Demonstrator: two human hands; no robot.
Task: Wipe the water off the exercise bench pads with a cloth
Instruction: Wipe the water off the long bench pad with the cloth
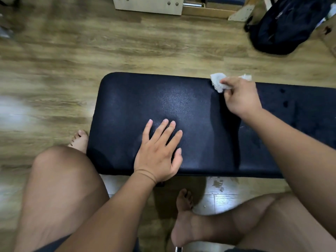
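A black padded bench pad (127, 99) lies across the middle of the view, with a seam to a second pad (300, 113) on the right. My left hand (160, 151) rests flat on the near part of the pad, fingers straight and spread. My right hand (240, 96) grips a crumpled white cloth (217, 82) at the pad's far edge, close to the seam. A few dark wet spots show on the right pad. Faint streaks show near my right forearm.
Wooden floor (91, 51) surrounds the bench. A dark backpack (285, 28) lies at the far right, and a light wooden frame with boxes (149, 5) stands at the back. My bare knees and feet are under and beside the near edge. Drops of water (218, 183) lie on the floor below.
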